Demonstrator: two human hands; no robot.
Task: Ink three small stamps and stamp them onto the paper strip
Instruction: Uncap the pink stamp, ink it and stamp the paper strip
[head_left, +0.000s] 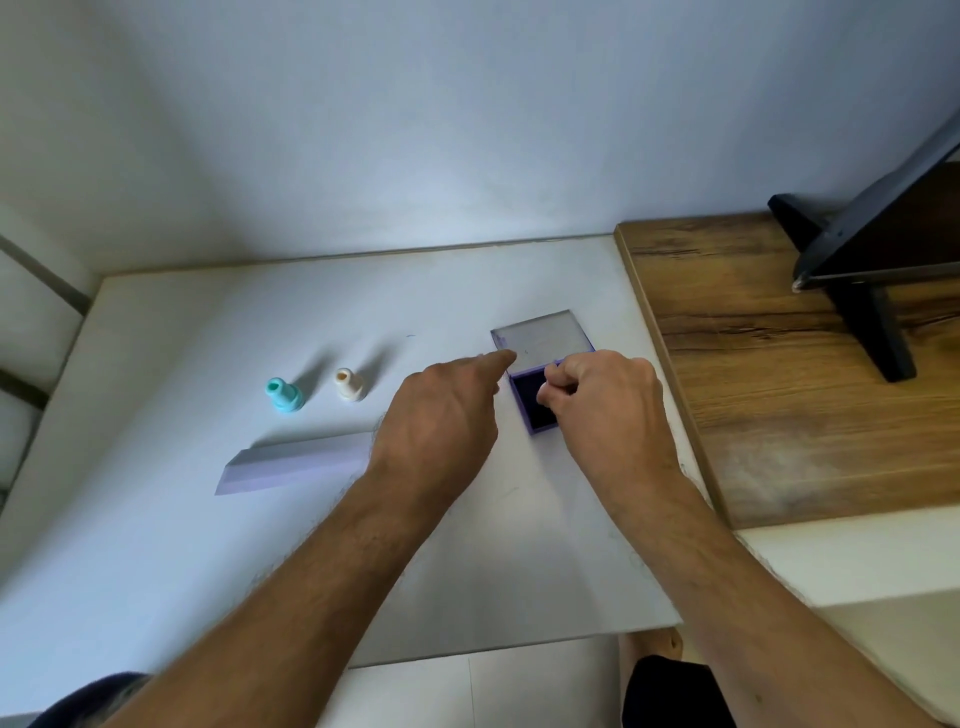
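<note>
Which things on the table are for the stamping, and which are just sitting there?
For the stamping:
- teal stamp
- cream stamp
- purple ink pad, lid open
- paper strip
- right hand, fingers curled over the pad; the third stamp is probably hidden inside

Just sitting there:
- wooden board
- black stand

On the white bench (208, 519) the right hand (608, 410) curls its fingers over the open purple ink pad (530, 402), whatever its grip holds being hidden, while the left hand (441, 410) points a finger at the pad's clear lid (543, 335). A teal stamp (284, 396) and a cream stamp (349, 385) stand upright to the left, apart. The pale paper strip (296, 464) lies nearer the person, its right end under the left wrist.
</note>
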